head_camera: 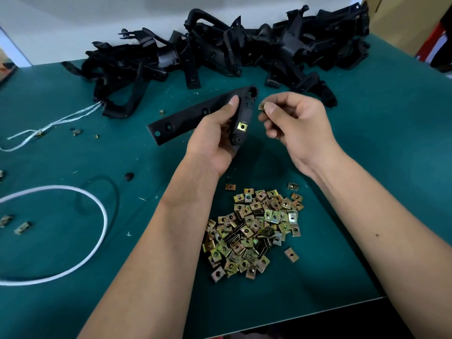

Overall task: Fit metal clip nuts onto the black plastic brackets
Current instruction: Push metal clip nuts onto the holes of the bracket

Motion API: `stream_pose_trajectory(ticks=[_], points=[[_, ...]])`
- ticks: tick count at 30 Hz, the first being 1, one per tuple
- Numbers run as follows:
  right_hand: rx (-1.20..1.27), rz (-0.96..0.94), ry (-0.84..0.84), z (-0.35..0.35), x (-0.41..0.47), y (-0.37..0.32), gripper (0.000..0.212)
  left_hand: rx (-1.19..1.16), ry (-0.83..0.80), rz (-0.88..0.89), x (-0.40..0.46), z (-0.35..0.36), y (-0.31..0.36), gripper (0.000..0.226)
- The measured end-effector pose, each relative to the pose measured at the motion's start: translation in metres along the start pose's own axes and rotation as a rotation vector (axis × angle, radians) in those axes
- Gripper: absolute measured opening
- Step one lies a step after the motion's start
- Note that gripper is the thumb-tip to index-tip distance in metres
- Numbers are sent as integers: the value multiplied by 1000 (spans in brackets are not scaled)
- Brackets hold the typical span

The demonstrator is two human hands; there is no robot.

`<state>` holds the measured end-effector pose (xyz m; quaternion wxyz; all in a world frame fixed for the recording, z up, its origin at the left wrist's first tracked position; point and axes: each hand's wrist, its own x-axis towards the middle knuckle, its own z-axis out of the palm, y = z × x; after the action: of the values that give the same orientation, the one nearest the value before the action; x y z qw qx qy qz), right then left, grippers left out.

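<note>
The left hand (215, 140) grasps a black bracket (195, 116) with one clip nut (242, 126) fitted; the right hand (293, 126) pinches another nut (262, 106) beside it.

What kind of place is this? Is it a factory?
Probably a small factory workbench. A green table holds a big pile of black brackets and a heap of metal clip nuts, the same parts in bulk, ready to be joined by hand.

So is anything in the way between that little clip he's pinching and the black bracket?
Nothing visible. The right hand pinches a clip nut just beside the bracket gripped by the left hand; only open air separates them.
</note>
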<state>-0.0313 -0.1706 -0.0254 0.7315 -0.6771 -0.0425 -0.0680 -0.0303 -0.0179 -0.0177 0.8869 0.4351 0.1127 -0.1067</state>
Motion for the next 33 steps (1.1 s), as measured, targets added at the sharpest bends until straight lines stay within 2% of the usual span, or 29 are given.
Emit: stream_pose_trajectory(ticks=[3, 12, 17, 24, 30, 33], points=[[72, -8, -18, -1, 0, -2, 12, 1, -19, -15, -2, 2, -1, 21], [53, -33, -39, 0, -3, -4, 10, 12, -3, -38, -5, 4, 0, 15], [63, -53, -48, -1, -2, -5, 15, 58, -1, -63, -5, 4, 4, 37], [143, -41, -73, 0, -3, -4, 25, 95, -10, -98, -4, 2, 7, 39], [154, -3, -78, 3, -4, -1, 25, 111, 18, -115, -7, 6, 7, 10], [154, 10, -97, 2, -3, 0, 27, 128, 19, -123, -6, 5, 6, 9]])
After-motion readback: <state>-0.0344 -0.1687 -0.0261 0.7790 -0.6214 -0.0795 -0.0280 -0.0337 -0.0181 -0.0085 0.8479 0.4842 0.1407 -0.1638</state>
